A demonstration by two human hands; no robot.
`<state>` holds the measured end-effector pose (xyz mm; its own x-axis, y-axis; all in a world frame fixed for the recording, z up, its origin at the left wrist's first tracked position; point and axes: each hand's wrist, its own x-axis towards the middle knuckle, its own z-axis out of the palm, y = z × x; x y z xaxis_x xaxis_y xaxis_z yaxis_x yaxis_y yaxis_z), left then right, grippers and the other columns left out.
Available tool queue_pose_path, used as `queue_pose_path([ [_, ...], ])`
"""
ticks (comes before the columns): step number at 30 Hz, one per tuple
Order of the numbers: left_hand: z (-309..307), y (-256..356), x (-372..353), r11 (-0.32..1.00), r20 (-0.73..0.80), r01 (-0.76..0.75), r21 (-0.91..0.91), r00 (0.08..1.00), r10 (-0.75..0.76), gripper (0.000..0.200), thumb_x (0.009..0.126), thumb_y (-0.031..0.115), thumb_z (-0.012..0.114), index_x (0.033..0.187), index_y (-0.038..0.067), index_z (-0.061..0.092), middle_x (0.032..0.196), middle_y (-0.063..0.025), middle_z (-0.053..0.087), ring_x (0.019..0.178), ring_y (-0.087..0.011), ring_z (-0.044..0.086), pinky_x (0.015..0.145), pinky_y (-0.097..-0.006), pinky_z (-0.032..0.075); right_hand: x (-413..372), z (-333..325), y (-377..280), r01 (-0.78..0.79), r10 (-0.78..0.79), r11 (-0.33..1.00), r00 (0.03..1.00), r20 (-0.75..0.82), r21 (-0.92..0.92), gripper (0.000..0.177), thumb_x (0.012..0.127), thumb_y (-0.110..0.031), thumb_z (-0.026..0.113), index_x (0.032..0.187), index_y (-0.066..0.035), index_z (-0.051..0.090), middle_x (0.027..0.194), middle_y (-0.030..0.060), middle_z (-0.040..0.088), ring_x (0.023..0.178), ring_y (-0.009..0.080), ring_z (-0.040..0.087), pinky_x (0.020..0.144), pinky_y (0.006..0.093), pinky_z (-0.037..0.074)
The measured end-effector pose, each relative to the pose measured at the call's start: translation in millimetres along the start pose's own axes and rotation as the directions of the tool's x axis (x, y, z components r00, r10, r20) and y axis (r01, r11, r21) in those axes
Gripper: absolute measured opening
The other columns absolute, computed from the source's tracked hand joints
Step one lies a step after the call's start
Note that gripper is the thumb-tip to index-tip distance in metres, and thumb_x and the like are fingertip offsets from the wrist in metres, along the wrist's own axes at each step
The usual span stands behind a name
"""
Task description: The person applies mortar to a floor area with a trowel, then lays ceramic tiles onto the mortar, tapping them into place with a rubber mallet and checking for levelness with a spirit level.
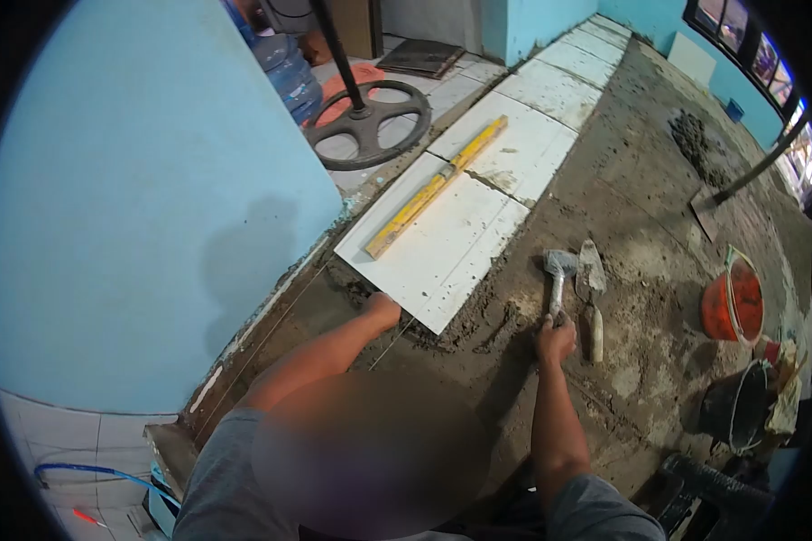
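My right hand [557, 340] is wrapped round the handle of a mallet [560, 264], its grey head resting on or just above the mortar floor. Beside it lies a pointed trowel [591, 270] with a pale handle. My left hand [383, 309] is closed at the near edge of a white floor tile [460, 261]; its fingers are partly hidden, so what they hold cannot be made out. A yellow spirit level [438, 187] lies lengthwise across this tile and the one beyond. Wet mortar [352, 284] shows under and around the near edge.
Taut string [392, 344] runs near my left hand. To the right stand an orange bucket [733, 302], a black bucket [738, 406] and a shovel [708, 206] by a mortar heap [695, 144]. A blue wall [153, 198] and a wheel-shaped metal base [367, 126] border the left.
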<state>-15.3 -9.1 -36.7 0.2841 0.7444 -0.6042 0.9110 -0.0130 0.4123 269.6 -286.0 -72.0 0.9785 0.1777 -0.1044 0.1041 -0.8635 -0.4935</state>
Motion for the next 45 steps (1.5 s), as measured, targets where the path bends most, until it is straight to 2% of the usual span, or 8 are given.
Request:
queue_pose_path([
  [5,7.1,0.0,0.1,0.998,-0.051,0.009,-0.069,0.999,-0.013,0.034,0.093,0.014,0.059,0.119,-0.007,0.067,0.121,-0.0263,0.069,0.106,-0.0388,0.069,0.083,-0.0467,0.055,3.3,3.3,7.6,0.012,-0.011,0.998,1.0,-0.006,0.058,0.044,0.092,-0.031,0.074,0.129,-0.008,0.068,0.125,0.0155,0.067,0.122,0.0368,0.06,0.101,0.0519,0.045],
  [11,0.0,5.1,-2.6,0.991,0.111,0.112,-0.075,0.988,-0.103,0.04,0.094,0.014,0.058,0.129,-0.006,0.063,0.125,-0.0256,0.067,0.108,-0.0385,0.069,0.083,-0.0452,0.057,-3.2,-8.1,2.1,-0.002,0.003,0.996,1.0,-0.016,0.092,0.047,0.09,-0.031,0.077,0.128,-0.007,0.066,0.119,0.0178,0.07,0.114,0.0398,0.064,0.097,0.0502,0.049],
  [22,19.1,-5.8,19.6,0.981,-0.025,-0.11,0.162,0.993,0.115,0.034,0.09,0.019,0.06,0.112,-0.003,0.073,0.116,-0.0263,0.071,0.111,-0.0402,0.068,0.087,-0.0475,0.056,3.1,-1.7,12.5,0.107,-0.108,0.994,0.994,0.017,0.015,0.057,0.088,-0.031,0.079,0.133,-0.003,0.059,0.134,0.0199,0.063,0.125,0.0401,0.059,0.103,0.05,0.047],
  [28,-39.1,37.4,-62.1,0.656,0.105,-0.313,0.687,0.936,0.336,0.024,0.097,0.019,0.055,0.101,0.007,0.075,0.101,-0.0189,0.071,0.092,-0.0323,0.067,0.085,-0.0456,0.051,16.4,-24.4,-3.8,0.228,-0.22,0.961,0.973,0.066,-0.158,0.065,0.09,-0.032,0.076,0.139,0.002,0.052,0.141,0.0236,0.057,0.133,0.0405,0.052,0.109,0.0493,0.043],
  [33,39.1,-15.1,42.5,0.124,0.1,-0.258,0.958,0.707,0.7,0.014,0.099,0.009,0.045,0.091,0.01,0.056,0.09,-0.0094,0.058,0.091,-0.0267,0.057,0.091,-0.0421,0.045,36.3,-28.2,3.4,0.368,-0.334,0.929,0.868,0.368,-0.025,0.064,0.089,-0.029,0.075,0.138,0.005,0.051,0.132,0.027,0.062,0.125,0.0442,0.057,0.105,0.0505,0.047],
  [35,41.8,-11.9,39.2,0.189,0.073,-0.325,0.927,0.649,0.757,0.014,0.101,0.007,0.042,0.089,0.011,0.05,0.087,-0.0081,0.053,0.09,-0.0256,0.053,0.092,-0.0411,0.043,41.9,-30.5,6.3,0.423,-0.348,0.899,0.846,0.405,-0.111,0.064,0.088,-0.028,0.075,0.137,0.005,0.051,0.126,0.0283,0.064,0.121,0.0459,0.06,0.101,0.0517,0.049],
  [39,36.2,22.8,16.8,0.63,-0.117,-0.605,0.487,0.669,0.734,0.011,0.101,0.007,0.04,0.092,0.008,0.046,0.089,-0.01,0.045,0.09,-0.0254,0.046,0.091,-0.0392,0.038,35.6,-47.2,7.3,0.518,-0.372,0.843,0.754,0.541,-0.143,0.066,0.086,-0.028,0.076,0.136,0.006,0.051,0.118,0.0303,0.067,0.114,0.0479,0.063,0.095,0.054,0.052],
  [45,116.0,16.6,126.5,0.51,-0.059,-0.571,0.643,0.627,0.777,0.013,0.1,-0.003,0.035,0.092,0.006,0.04,0.094,-0.0065,0.038,0.085,-0.0204,0.036,0.09,-0.0261,0.034,29.0,-81.0,16.0,0.66,-0.353,0.723,0.605,0.713,-0.202,0.064,0.085,-0.035,0.076,0.134,0.0,0.054,0.119,0.0276,0.069,0.115,0.0456,0.065,0.097,0.0515,0.052],
])
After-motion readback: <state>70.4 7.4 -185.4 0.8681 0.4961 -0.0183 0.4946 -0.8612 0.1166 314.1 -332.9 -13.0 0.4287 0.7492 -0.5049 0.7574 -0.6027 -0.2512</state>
